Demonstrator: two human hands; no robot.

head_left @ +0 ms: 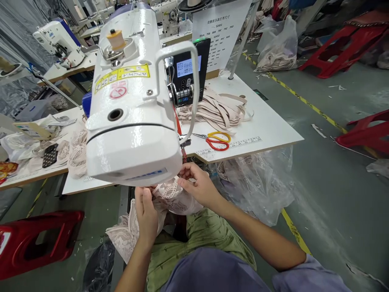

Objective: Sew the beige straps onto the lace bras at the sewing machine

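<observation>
Below the front end of the white sewing machine (133, 105), both hands pinch a piece of pale pink lace fabric (170, 196): the left hand (146, 215) grips its lower fold and the right hand (197, 184) closes its fingers on the upper edge. The needle area is hidden behind the machine head, so the fabric probably reaches under it. Right of the machine lie red-and-yellow scissors (217, 140) and a heap of beige straps (215, 109) on the table (267, 125).
</observation>
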